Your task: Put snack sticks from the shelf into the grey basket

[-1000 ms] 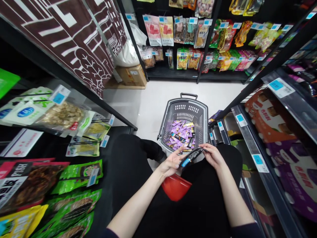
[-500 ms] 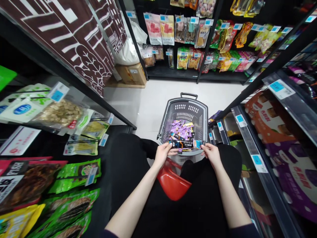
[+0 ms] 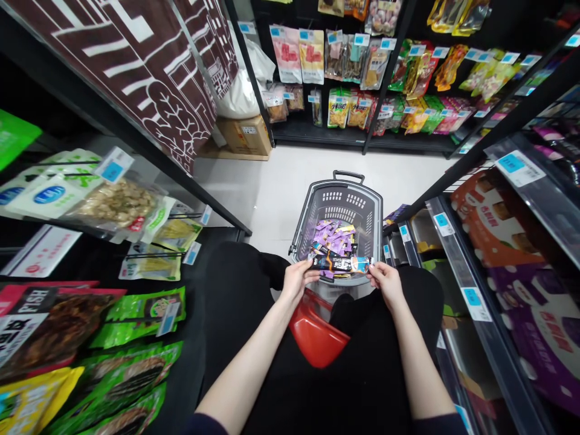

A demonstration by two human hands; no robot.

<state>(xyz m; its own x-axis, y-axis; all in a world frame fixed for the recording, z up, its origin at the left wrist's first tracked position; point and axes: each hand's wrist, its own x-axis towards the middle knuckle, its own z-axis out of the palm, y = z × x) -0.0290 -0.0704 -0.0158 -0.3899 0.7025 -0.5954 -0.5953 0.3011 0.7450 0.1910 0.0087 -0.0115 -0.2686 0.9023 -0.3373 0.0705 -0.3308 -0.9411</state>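
Observation:
A long black snack packet (image 3: 338,263) with a blue end and orange marks is stretched level between my hands, over the near part of a grey shopping basket (image 3: 376,211). My left hand (image 3: 298,279) pinches its left end; at its blue right end my right hand (image 3: 385,279) pinches with thumb and fingers. Below, inside the basket, lies a pile of small purple packets (image 3: 334,235) mixed with a few black and yellow ones. The held packet hides part of this pile.
A red plastic seat or handle part (image 3: 319,335) sits between my knees. Shelves with green snack bags (image 3: 140,311) rise at left, shelves with purple cartons (image 3: 539,314) at right. Ahead, a cardboard box (image 3: 247,136) stands beside a rack of hanging snack bags (image 3: 339,109).
The view has shifted slightly, with the shelves sliding a little to the right. My hands stay on the packet's two ends, and its face is tilted a bit differently.

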